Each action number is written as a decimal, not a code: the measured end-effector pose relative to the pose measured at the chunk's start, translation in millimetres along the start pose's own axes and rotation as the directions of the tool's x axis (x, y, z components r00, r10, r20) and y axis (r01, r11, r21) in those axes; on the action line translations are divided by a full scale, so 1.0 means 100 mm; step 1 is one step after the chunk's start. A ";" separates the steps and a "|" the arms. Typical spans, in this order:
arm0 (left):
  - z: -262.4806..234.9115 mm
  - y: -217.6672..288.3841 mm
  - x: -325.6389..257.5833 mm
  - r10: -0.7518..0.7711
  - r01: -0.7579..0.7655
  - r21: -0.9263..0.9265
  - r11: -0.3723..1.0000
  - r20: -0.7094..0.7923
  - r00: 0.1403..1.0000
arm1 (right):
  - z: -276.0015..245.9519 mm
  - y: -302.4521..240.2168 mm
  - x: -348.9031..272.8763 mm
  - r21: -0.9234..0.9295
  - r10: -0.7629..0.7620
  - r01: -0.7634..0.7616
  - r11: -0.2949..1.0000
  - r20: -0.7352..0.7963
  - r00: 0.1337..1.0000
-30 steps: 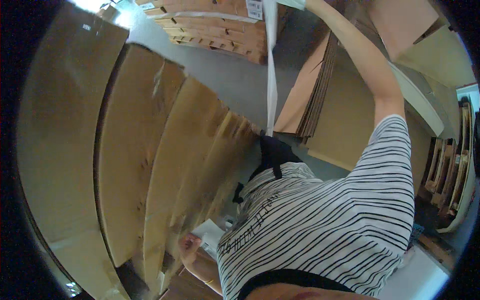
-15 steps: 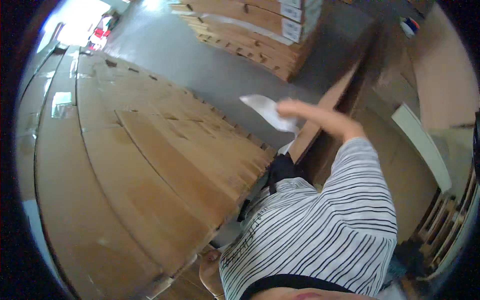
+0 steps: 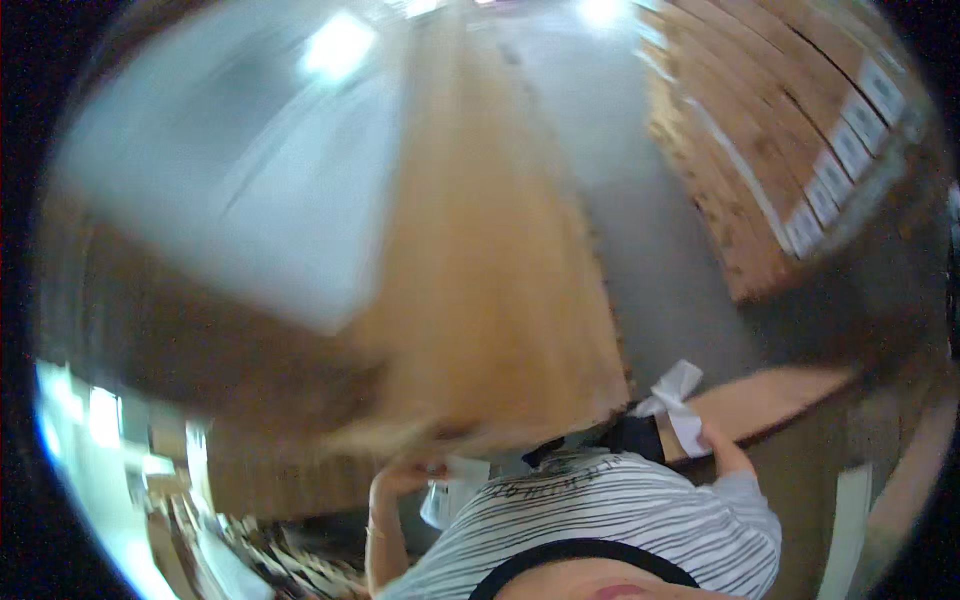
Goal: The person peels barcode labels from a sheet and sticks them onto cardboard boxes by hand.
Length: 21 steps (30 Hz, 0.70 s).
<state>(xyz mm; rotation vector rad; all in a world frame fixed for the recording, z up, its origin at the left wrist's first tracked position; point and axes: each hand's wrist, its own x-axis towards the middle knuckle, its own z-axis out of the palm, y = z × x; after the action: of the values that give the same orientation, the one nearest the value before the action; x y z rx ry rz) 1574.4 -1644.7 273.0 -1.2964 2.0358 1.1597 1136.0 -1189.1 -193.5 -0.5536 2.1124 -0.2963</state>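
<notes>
My right hand (image 3: 722, 450) is low at my right side, closed on a crumpled strip of thin white sheet (image 3: 672, 395), which looks like paper or film. Part of the strip stands up past the fingers and part hangs over them. My left hand (image 3: 408, 474) is on the other side of my body, by the near edge of a tall cardboard stack (image 3: 490, 270). Its fingers look curled, though blurred. Against them shows a small white and partly clear piece (image 3: 455, 492), whose kind I cannot make out.
A second stack of brown boxes (image 3: 770, 110) with white labels stands across a grey floor aisle (image 3: 640, 200). A long cardboard piece (image 3: 770, 400) lies to my right, near an upright pale strip (image 3: 848, 520). Shelving or stacked material (image 3: 240, 550) is blurred at lower left.
My view has swung left, blurring the near stack. My right arm, stretched out with the white sheet before, is drawn in close to my side. My left hand shows more fully, with a white piece beside it.
</notes>
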 end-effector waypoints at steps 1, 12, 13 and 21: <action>-0.10 -0.18 -0.05 0.045 -0.044 -0.013 0.999 0.024 0.999 | 0.05 -0.16 -0.07 -0.003 -0.005 0.005 1.000 -0.005 1.000; -0.05 -0.47 -0.86 0.182 -0.239 -0.175 0.955 -0.288 0.940 | -0.09 -0.96 0.45 -0.176 -0.207 0.256 0.951 0.253 0.945; 0.04 -0.45 -0.94 0.090 -0.155 -0.165 0.974 -0.346 0.934 | -0.15 -1.11 0.55 -0.207 -0.246 0.312 0.927 0.290 0.925; 0.78 -0.57 -1.04 -0.149 -0.381 -0.621 0.685 -0.631 0.761 | 0.04 -2.61 1.31 -0.257 -0.440 0.667 0.699 0.580 0.685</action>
<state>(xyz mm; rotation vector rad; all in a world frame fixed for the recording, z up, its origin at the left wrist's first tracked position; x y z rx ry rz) 1668.2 -1538.3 284.6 -2.2341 2.2028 1.9289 1146.1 -1481.1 -183.6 -1.4351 1.4526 0.0127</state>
